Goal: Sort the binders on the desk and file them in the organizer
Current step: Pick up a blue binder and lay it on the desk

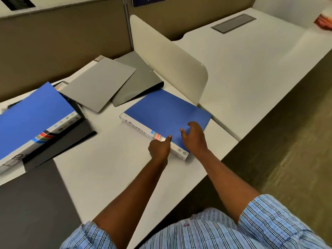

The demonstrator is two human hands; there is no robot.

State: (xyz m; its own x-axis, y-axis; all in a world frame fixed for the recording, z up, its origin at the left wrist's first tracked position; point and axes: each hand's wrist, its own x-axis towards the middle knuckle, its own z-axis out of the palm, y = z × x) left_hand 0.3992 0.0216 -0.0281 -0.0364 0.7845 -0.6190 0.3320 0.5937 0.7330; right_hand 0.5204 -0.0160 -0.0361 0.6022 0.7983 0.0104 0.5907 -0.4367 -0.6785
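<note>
Blue binder (167, 112) by the divider (170, 60) looks stiff, slick; we'd lift by its spine (140, 132), left hand (159, 148) curled there, grip unclear, right hand (195, 136) loose, empty.

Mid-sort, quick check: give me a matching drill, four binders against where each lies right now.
1 ADMIN binder
2 left blue binder
3 light grey binder
4 dark grey binder

a on black covers, far left
b overlaps another grey binder
c partly covered, beside the divider
d flat on the bare desk, right

Pairs: 1-d, 2-a, 3-b, 4-c
</note>
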